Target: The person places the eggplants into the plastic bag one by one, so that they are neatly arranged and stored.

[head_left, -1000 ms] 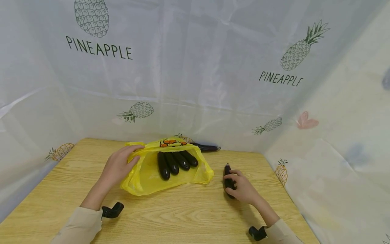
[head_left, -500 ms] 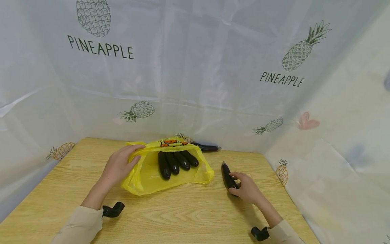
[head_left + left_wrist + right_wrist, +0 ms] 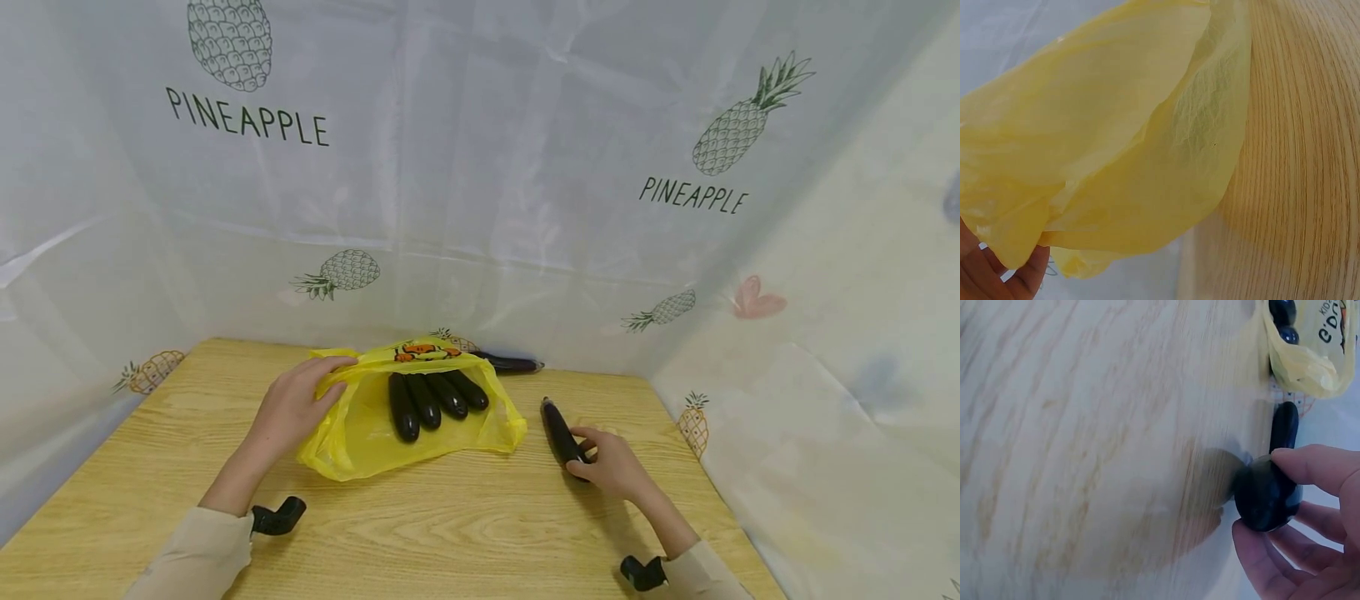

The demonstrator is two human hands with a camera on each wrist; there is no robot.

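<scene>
On the left, my left hand (image 3: 298,404) pinches the rim of a yellow plastic bag (image 3: 367,458), whose mouth gapes toward me. Several dark eggplants (image 3: 405,408) lie side by side inside it. To the right of the bag, my right hand (image 3: 611,465) grips the near end of another eggplant (image 3: 558,433) between thumb and fingers; its stem end points away from me and a little left. The right wrist view shows the rounded end of this held eggplant (image 3: 1266,494) close up. In the left wrist view the bag (image 3: 1116,144) hides most of the scene.
Behind the bag, one more eggplant (image 3: 513,364) lies at the back edge of the wooden table (image 3: 450,533). A pale curtain printed with pineapples (image 3: 480,167) rises behind the table and along its sides.
The right hand has shifted slightly right and toward the eggplant's near end. The eggplant has turned, its stem end swinging left. The left hand and bag have stayed put.
</scene>
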